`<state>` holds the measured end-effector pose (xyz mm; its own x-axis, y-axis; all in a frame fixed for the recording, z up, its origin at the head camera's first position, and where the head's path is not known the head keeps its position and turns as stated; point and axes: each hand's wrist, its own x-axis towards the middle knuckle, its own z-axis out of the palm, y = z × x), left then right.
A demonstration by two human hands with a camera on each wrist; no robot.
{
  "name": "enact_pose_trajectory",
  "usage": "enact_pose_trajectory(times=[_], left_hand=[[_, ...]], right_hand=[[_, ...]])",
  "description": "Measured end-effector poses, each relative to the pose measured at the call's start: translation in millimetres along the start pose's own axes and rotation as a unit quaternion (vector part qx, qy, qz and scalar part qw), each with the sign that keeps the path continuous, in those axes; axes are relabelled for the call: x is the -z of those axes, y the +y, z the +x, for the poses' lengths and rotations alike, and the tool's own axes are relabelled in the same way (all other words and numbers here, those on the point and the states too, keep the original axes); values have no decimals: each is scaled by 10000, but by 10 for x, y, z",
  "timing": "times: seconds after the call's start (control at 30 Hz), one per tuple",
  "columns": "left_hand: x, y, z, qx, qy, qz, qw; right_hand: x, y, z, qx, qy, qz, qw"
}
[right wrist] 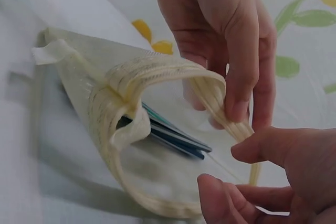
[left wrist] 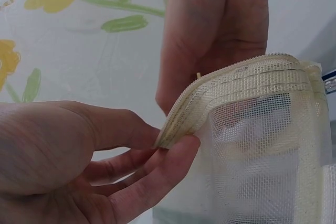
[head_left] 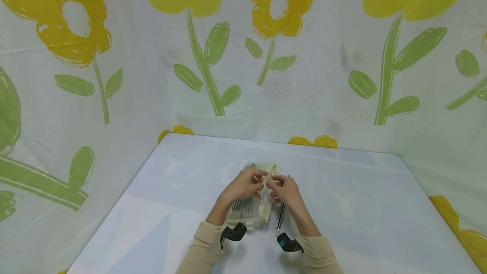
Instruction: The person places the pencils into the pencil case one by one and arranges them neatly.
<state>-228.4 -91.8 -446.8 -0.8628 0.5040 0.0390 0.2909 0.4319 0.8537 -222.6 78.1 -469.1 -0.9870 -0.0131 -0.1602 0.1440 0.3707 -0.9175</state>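
Note:
A cream mesh zipper pouch (head_left: pixel 262 212) lies on the table with its zipped edge raised. My left hand (head_left: pixel 245 184) pinches that edge between thumb and fingers; the left wrist view shows the grip on the zipper tape (left wrist: pixel 231 77). Beside it, my right hand (head_left: pixel 283 189) is at the same rim, thumb and index fingertip apart in the right wrist view. Its contact with the tape is partly hidden. Through the gaping mouth of the pouch, several thin dark blue and green sticks (right wrist: pixel 176 135) show. A row of slim pencil-like sticks (head_left: pixel 240 208) shows at the pouch's left side.
Slim dark pens (head_left: pixel 280 215) lie on the table just right of the pouch. A white fabric tab (right wrist: pixel 50 53) sticks out from the pouch's far end. The pale table (head_left: pixel 342 223) is bordered by flower-printed curtains (head_left: pixel 304 79) at the back and sides.

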Motion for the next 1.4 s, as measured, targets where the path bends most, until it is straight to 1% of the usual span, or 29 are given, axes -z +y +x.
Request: enact_pose_trajectory(times=[0.2, 0.33, 0.43, 0.6, 0.67, 0.73, 0.93, 1.1, 1.23, 1.4], left_hand=[[-5, -13, 17, -16, 18, 11, 10000], [-11, -7, 25, 21, 21, -54, 10000], [-17, -4, 33, 61, 18, -108, 9999], [-23, 4, 37, 75, 25, -214, 9997], [-26, 5, 37, 62, 19, -232, 9997], [-31, 2, 37, 30, 0, -231, 9997], [-45, 2, 22, 14, -34, -220, 9998], [-52, -8, 17, 29, 0, -234, 9997], [-52, -15, 20, 48, 32, -259, 9996], [-52, -23, 26, 61, 47, -263, 9996]], right_hand=[[42, 49, -52, 54, -46, -267, 9996], [95, 139, -83, 177, -8, -453, 9988], [166, 239, -113, 224, 123, -582, 9980], [309, 399, -150, 195, 448, -880, 9949], [351, 445, -154, 194, 500, -949, 9940], [385, 470, -164, 198, 509, -995, 9935], [461, 475, -195, 125, 760, -1577, 9845], [469, 463, -215, 27, 764, -1801, 9807], [456, 463, -225, -21, 726, -1795, 9811], [450, 462, -244, -63, 638, -1575, 9854]])
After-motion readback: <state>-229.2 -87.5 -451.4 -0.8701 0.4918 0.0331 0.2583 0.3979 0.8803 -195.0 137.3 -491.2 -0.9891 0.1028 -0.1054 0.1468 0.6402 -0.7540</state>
